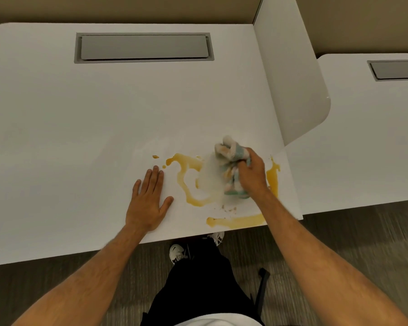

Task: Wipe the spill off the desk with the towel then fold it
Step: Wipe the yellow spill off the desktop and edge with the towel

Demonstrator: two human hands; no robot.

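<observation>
From the head camera we look down on a white desk [68, 114] whose near edge runs slantwise from lower left up to a corner at the right. The orange-yellow spill [189, 175] lies close to that edge: one streak runs along it just inside the rim, a looping trail sits left of centre, and another patch shows by the right side edge. Our right hand [251, 171] is clenched around the bunched towel [231, 165], pale with teal and peach stripes, pressing it onto the desk amid the spill; a smeared, duller patch lies just left of the towel. Our left hand [149, 203] rests flat, fingers spread and holding nothing, just left of the loop, its thumb near the liquid but apart from it. The wide stretch of desk to the left and behind the hands is bare white. A grey rectangular hatch [144, 47] is set into the far part. A white rounded divider panel [292, 78] stands along the right side, with a second desk [363, 137] beyond it. Below the edge we see grey striped carpet [339, 243], dark trousers [205, 290] and white shoes [178, 254].
</observation>
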